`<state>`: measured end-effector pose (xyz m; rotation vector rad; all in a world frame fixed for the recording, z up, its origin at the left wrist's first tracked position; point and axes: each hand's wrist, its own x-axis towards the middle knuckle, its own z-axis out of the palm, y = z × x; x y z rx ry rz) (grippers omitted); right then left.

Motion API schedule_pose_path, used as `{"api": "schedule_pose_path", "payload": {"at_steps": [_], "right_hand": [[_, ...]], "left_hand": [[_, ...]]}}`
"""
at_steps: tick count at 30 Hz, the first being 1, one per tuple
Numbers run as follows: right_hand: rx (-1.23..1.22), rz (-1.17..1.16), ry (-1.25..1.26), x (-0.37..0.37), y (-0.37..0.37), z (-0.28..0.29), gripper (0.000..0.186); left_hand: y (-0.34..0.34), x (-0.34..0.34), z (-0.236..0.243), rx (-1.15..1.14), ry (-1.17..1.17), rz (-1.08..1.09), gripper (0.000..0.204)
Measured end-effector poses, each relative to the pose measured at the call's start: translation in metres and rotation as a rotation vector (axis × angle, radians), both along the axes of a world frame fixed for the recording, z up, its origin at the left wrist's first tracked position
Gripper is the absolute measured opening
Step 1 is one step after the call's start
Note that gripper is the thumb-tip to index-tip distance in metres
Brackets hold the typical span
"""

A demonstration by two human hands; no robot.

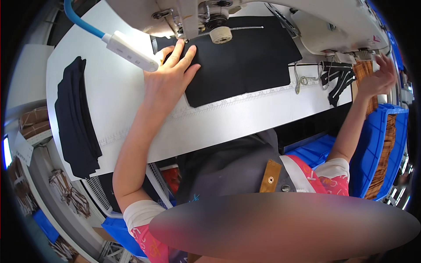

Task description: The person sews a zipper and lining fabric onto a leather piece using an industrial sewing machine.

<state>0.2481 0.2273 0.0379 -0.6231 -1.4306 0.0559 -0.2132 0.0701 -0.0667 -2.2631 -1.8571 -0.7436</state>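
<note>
My left hand (173, 70) presses, fingers spread, on the upper left of a black fabric piece (239, 65), by the needle area of a sewing machine (147, 13). A thin zipper strip (237, 27) lies along the piece's top, partly behind a white round fitting (220, 36). My right hand (379, 76) is raised at the machine's right end, fingers loosely bent and apart, with nothing visible in them. A white device (131, 52) on a blue cable hangs beside my left hand.
Folded black fabric (76, 118) lies at the left of the white table (118, 114), which has a printed ruler. Black zippers (337, 79) and cords (301, 80) lie at the right. Blue crates (368, 158) stand right, a white basket (155, 184) below, shelving (52, 188) far left.
</note>
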Motion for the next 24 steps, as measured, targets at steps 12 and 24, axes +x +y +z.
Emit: {"api": "schedule_pose_path", "payload": {"at_steps": [12, 24], "right_hand": [[-0.327, -0.380, -1.214, -0.150, 0.053, -0.111, 0.023], [-0.727, 0.082, -0.840, -0.162, -0.057, -0.055, 0.027]], "left_hand": [[-0.035, 0.014, 0.025, -0.112, -0.003, -0.273, 0.052], [-0.158, 0.018, 0.029, -0.278, -0.205, -0.310, 0.040]]}}
